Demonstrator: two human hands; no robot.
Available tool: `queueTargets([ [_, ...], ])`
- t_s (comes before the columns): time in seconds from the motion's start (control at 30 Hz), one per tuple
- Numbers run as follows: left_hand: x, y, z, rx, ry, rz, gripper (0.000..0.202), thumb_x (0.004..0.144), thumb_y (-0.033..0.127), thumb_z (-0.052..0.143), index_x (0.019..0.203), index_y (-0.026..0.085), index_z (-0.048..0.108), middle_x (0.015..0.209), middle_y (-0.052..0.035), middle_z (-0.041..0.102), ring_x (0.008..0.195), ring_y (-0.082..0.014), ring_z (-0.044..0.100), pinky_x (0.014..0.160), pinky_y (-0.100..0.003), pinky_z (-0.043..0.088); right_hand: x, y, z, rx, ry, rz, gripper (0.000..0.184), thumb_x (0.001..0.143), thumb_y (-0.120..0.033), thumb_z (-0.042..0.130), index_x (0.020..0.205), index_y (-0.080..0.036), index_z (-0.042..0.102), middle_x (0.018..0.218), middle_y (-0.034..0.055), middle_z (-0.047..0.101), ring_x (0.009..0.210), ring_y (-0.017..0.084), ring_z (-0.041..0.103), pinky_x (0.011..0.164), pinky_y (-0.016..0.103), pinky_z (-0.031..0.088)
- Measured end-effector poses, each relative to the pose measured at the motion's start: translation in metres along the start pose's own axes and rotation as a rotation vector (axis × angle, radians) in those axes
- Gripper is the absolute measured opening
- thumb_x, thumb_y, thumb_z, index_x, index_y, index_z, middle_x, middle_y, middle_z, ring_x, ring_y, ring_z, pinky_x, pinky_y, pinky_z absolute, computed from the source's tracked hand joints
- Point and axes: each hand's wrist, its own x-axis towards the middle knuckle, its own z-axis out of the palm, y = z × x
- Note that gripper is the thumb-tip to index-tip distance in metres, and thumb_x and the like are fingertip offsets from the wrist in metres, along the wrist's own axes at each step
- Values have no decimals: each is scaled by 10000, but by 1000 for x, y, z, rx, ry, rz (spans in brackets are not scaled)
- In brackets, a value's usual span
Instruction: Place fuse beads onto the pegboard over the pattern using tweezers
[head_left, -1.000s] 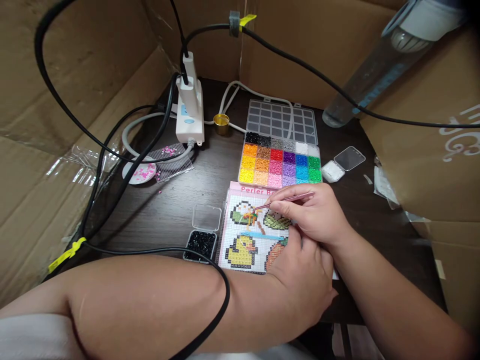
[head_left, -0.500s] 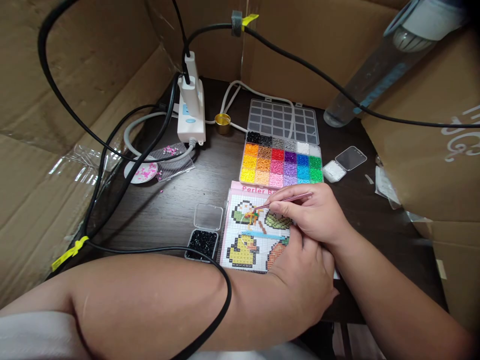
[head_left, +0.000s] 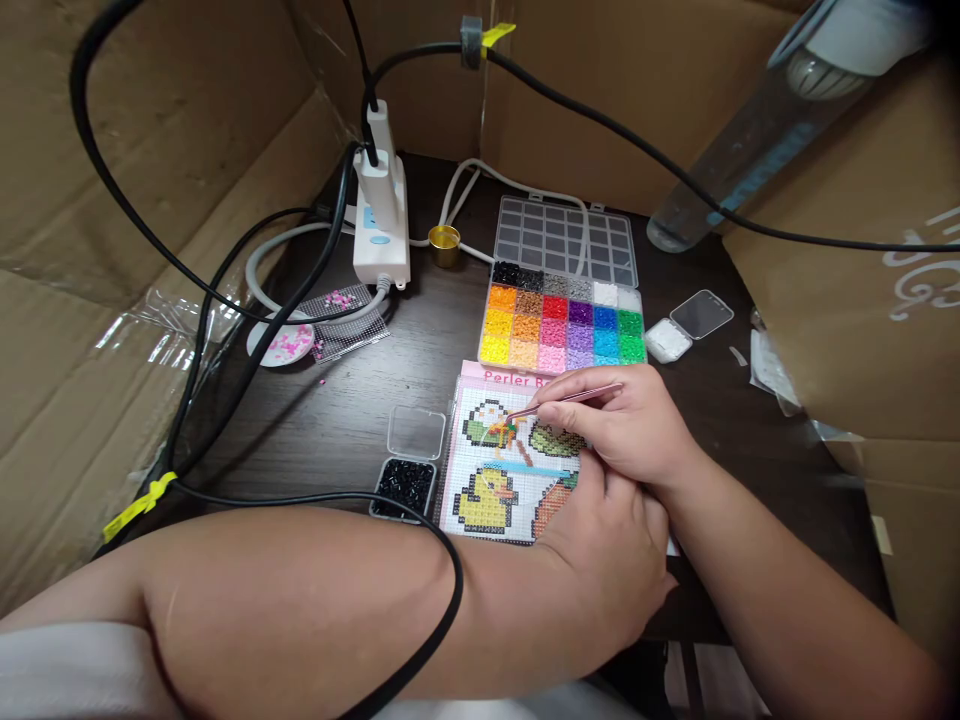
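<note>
My right hand (head_left: 634,425) pinches a pair of pink metal tweezers (head_left: 577,398). The tweezers' tips touch the small cluster of orange, red and green beads on a pegboard (head_left: 469,395). Under the board lies a Perler pattern sheet. Through it show a yellow duck (head_left: 482,502), an orange carrot-like figure and two green-and-white figures, partly covered by my hands. My left hand (head_left: 611,555) rests on the board's lower right with its fingers laid out, and the right hand leans over their tips. A light blue strip of beads (head_left: 525,470) crosses the board's middle.
Behind the board stands an open sorting box (head_left: 566,320) of coloured beads. A small box of black beads (head_left: 405,488) is at left, and a white bead box (head_left: 669,340) at right. A black cable (head_left: 457,600) crosses over my left forearm. A power strip (head_left: 382,245) stands behind.
Almost nothing moves. The whole view shifts very slightly, and the tweezers' tips sit a touch further left.
</note>
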Motion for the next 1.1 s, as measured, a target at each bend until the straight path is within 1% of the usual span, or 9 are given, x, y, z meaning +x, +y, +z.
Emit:
queueTargets([
  [0.17, 0, -1, -3, 6, -6, 4, 630, 902, 537, 476, 1347, 98, 559, 1374, -178, 547, 1337, -373, 378, 1067, -518, 312, -1, -1, 1, 0, 5, -5, 59, 686, -237, 804, 721, -195, 782, 753, 56, 767, 681, 182, 712, 628, 281, 583],
  [0.3, 1, -1, -2, 9, -22, 16, 603, 902, 536, 465, 1300, 103, 600, 1330, -177, 581, 1282, -386, 433, 1027, -510, 329, 0, 0, -5, 70, 135, -1, 82, 674, -244, 818, 724, -194, 777, 700, 45, 740, 637, 169, 678, 580, 277, 548],
  [0.4, 0, 0, 0, 43, 4, 11, 626, 902, 555, 444, 1281, 84, 608, 1346, -223, 560, 1256, -401, 461, 998, -503, 330, 3, 3, -17, 282, 248, -11, 121, 703, -296, 811, 753, -193, 770, 533, 1, 614, 473, 107, 523, 445, 246, 432],
  [0.53, -1, 1, 1, 87, 17, -7, 690, 882, 595, 452, 1302, 65, 587, 1398, -281, 493, 1258, -405, 467, 993, -490, 317, 9, 7, -29, 518, 273, -50, 161, 686, -323, 825, 704, -181, 750, 488, -20, 524, 431, 65, 373, 397, 228, 326],
  [0.6, -1, 1, 1, 92, 15, -7, 690, 880, 596, 451, 1300, 66, 589, 1397, -281, 495, 1255, -405, 470, 989, -489, 318, 9, 9, -27, 497, 289, -45, 171, 674, -326, 831, 709, -178, 752, 471, -24, 514, 426, 70, 386, 397, 232, 326],
  [0.77, 0, -1, 0, 59, 19, 10, 624, 893, 575, 446, 1251, 97, 628, 1321, -220, 583, 1238, -395, 481, 992, -491, 321, 2, 9, -12, 187, 323, -12, 139, 679, -294, 827, 748, -188, 771, 489, -20, 568, 427, 86, 463, 400, 234, 361],
  [0.83, -1, -1, 1, 61, 22, 8, 631, 889, 580, 453, 1254, 95, 625, 1331, -227, 573, 1243, -399, 475, 989, -490, 322, 2, 9, -12, 188, 361, -30, 125, 695, -292, 815, 745, -186, 769, 472, -25, 551, 422, 84, 451, 398, 232, 351],
  [0.97, -1, 1, 3, 83, 29, -15, 678, 878, 602, 457, 1286, 80, 602, 1403, -271, 495, 1269, -415, 455, 989, -489, 311, 11, 9, -27, 467, 435, -79, 98, 725, -256, 776, 715, -168, 734, 666, 29, 683, 432, 51, 394, 392, 222, 322],
  [1.1, 0, 1, 4, 85, 49, -14, 689, 876, 607, 460, 1291, 76, 602, 1390, -273, 508, 1287, -420, 436, 995, -494, 303, 18, 9, -45, 775, 478, 38, 123, 723, -259, 763, 677, -170, 692, 716, 5, 677, 431, 26, 358, 371, 186, 298],
])
